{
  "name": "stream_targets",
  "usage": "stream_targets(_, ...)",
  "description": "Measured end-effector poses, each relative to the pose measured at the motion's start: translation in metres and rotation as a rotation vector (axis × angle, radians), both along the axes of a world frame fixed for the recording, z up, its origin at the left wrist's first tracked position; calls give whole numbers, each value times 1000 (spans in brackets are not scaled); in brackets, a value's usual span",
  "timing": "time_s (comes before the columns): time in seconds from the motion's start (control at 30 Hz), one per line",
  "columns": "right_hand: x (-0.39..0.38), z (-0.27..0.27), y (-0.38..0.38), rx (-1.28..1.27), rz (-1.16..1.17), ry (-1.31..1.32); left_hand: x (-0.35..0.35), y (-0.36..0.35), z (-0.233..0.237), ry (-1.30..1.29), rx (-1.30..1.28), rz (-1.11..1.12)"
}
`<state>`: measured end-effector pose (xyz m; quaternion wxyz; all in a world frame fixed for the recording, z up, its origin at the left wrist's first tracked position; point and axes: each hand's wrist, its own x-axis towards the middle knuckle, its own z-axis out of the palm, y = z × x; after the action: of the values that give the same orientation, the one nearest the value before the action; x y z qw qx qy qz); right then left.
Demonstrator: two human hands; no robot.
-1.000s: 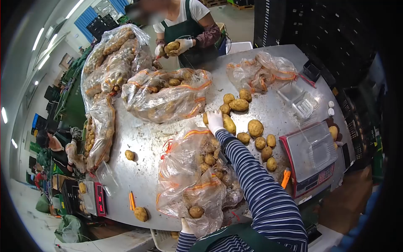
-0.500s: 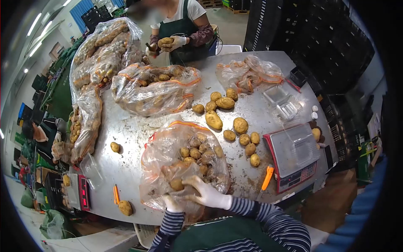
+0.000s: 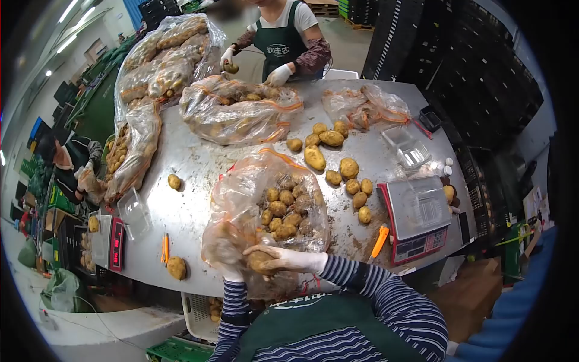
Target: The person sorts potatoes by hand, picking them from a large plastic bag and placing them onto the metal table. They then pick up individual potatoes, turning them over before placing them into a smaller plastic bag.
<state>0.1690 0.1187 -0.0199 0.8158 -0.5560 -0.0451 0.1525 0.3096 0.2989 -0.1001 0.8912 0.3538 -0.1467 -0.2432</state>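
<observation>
A clear plastic bag of potatoes (image 3: 241,175) with an orange edge lies in front of me on the metal table, its mouth spread so the loose potatoes (image 3: 278,209) inside show. At its near side my right hand (image 3: 278,259), in a white glove, is closed around a potato (image 3: 260,262). My left hand (image 3: 227,265), also gloved, is beside that potato at the bag's lower left; motion smears its fingers. To the right of the bag, several potatoes (image 3: 314,158) lie in a loose group.
A red-framed scale (image 3: 416,211) stands at the right, an orange-handled knife (image 3: 380,241) beside it. Left are another scale (image 3: 116,241), an orange tool (image 3: 165,248) and a single potato (image 3: 176,268). More potato bags (image 3: 241,120) lie farther back, where a co-worker (image 3: 280,48) stands.
My right hand has drawn back toward me and now holds a potato. My left hand has moved up and left beside the bag. The co-worker's hands have moved apart.
</observation>
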Motion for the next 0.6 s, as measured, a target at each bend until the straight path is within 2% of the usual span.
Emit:
stream_targets(0.07,-9,5,-6,-74,-11,-56,16,8,15,-420,-151,-177)
stream_targets(0.1,-10,-1,-12,-83,-237,-49,16,6,0,-423,-161,-179)
stream_targets(0.13,-13,-7,-15,-88,-460,-36,10,6,-31,-306,-8,-143)
stream_targets(0.17,-10,-9,-7,-90,-460,-28,-2,9,-65,-182,150,-105)
stream_targets(0.2,2,-11,9,-308,-531,-151,-23,1,-46,-57,310,-65)
stream_targets(0.23,10,-13,20,-526,-598,-285,-42,-8,-25,-143,542,-38)
stream_targets(0.3,11,-27,51,-736,-521,-199,-77,-32,-14,-310,502,242)
stream_targets(0.37,6,-13,46,-696,-550,-252,-64,-28,-8,36,67,-4)
stream_targets(0.43,-5,-6,46,-698,-508,-258,-66,-23,-3,98,169,17)
stream_targets(0.5,-12,5,39,-666,-348,-238,-52,-10,-19,486,81,-135)
stream_targets(0.53,-11,1,37,-667,-352,-263,-42,-5,-29,487,74,-129)
stream_targets(0.57,-11,0,34,-671,-345,-269,-31,3,-44,390,-34,-268)
stream_targets(0.6,-13,-1,31,-399,-335,-246,-20,13,-64,289,-136,-404)
